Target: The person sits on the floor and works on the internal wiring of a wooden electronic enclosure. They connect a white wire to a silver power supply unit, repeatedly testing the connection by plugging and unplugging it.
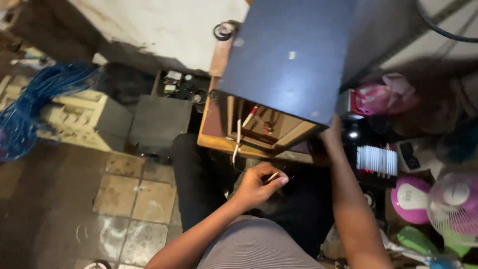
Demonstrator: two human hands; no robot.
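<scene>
Your left hand (256,185) pinches a thin wire (275,175) between closed fingers, just below the open cabinet (289,55); your right hand (329,132) reaches under the cabinet's corner, fingers hidden.

Dark blue box (289,55) tipped up, thin wire end (274,176) below it.
We see the box tilted on the wooden bench at centre-far, its open underside facing us, with wood framing plus red and white wires (251,115) inside. A pale lead (237,144) hangs from the opening. The thin wire end sits near and just below, pinched between fingertips.
</scene>
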